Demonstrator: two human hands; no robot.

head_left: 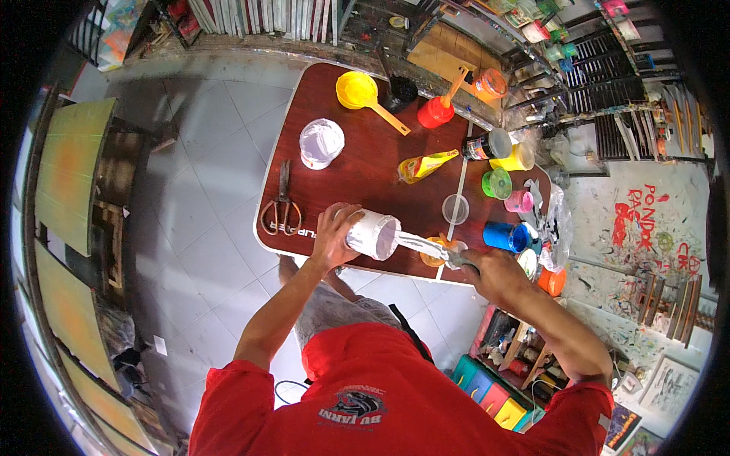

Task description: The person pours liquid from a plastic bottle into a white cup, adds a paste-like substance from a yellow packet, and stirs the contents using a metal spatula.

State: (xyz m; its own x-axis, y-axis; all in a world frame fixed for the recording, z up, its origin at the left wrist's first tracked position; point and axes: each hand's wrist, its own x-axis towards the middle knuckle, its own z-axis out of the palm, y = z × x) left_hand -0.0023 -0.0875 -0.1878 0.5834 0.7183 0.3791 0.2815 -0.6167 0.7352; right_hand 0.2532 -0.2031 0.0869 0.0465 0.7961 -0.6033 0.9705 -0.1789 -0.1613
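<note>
My left hand [334, 237] is wrapped round a white plastic tub [371, 235], tipped on its side with its mouth facing right, above the table's near edge. In my right hand [493, 278] is a flat stirring stick [418, 243] thickly smeared with white paint. Its far end reaches to the tub's mouth; what lies inside the tub is mostly hidden. Under the stick sits a small orange container [435, 255], partly covered. A pair of scissors [283, 204] lies left of the tub. Beyond stands another white tub [322, 144] smeared with white.
The brown table [365, 163] bears a yellow paint pot [356, 90], a red paint pot [435, 112], a yellow squeeze bottle [427, 167], a clear lid [455, 209] and a blue tub [508, 236]. Screen-printing frames [274, 19] line the back wall. Coloured drawers [487, 391] stand right.
</note>
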